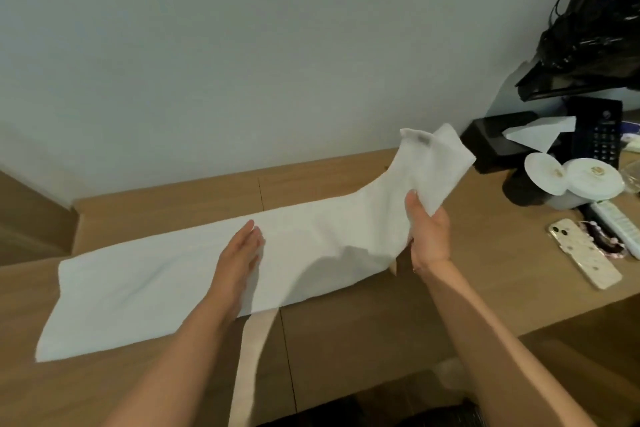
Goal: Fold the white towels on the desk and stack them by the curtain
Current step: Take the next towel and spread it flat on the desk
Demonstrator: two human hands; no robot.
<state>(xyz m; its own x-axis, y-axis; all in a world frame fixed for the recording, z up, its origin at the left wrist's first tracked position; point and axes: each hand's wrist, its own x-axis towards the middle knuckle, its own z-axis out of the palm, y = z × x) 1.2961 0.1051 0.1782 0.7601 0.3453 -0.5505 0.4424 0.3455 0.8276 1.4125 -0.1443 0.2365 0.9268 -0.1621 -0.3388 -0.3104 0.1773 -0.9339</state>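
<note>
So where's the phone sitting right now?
In the head view the phone lies face down on the right side of the desk, beside a white remote and right of the right hand.

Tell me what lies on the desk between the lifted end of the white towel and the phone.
In the head view, only bare wooden desk lies between the white towel, its end held up by the right hand, and the phone.
</note>
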